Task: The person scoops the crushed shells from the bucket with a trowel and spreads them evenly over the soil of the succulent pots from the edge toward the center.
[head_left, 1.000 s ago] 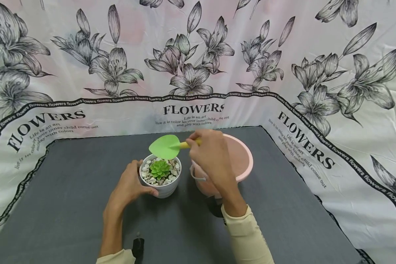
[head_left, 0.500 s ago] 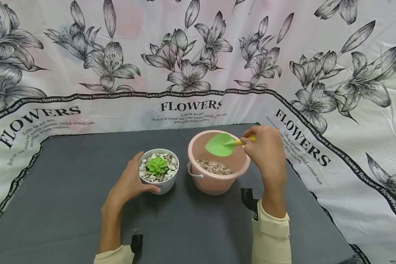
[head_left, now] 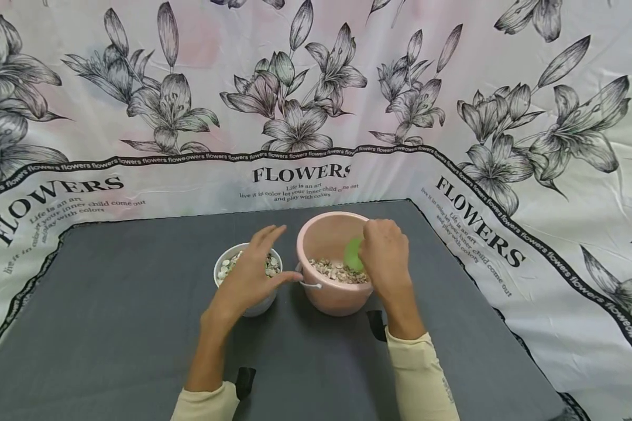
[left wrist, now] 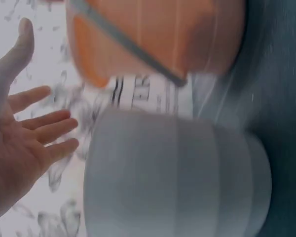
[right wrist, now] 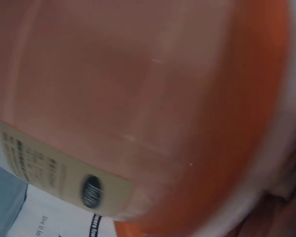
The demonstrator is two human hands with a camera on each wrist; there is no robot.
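On the left of the grey desk (head_left: 126, 310), one white pot (head_left: 260, 306) is standing upright, with pale stones (head_left: 225, 269) showing inside its rim. My left hand (head_left: 250, 275) is hovering in front of it and hiding its middle; those fingers are standing straight and spread, holding nothing. In the left wrist view, a gap is showing between this hand and the pot.

Just to the right, a pink bucket (head_left: 333, 303) is standing upright, its white handle (head_left: 312, 285) hanging at the left side. Loose stones (head_left: 327, 270) are covering the bottom. My right hand (head_left: 387, 254) is reaching over the bucket's right rim, its fingers grasping a green scoop (head_left: 353, 255). The blade is pointing down inside at the stones; how deep it is sitting, I cannot tell.

For clean scooping, I am favouring a shallow slant, with the blade sliding under the stones and then staying level. My free hand, I am thinking, is best steadying the bucket's rim against tipping.

Counting along, I am finding one pot, two hands, one bucket, one handle and one scoop; the stones are lying too small and crowded for counting.
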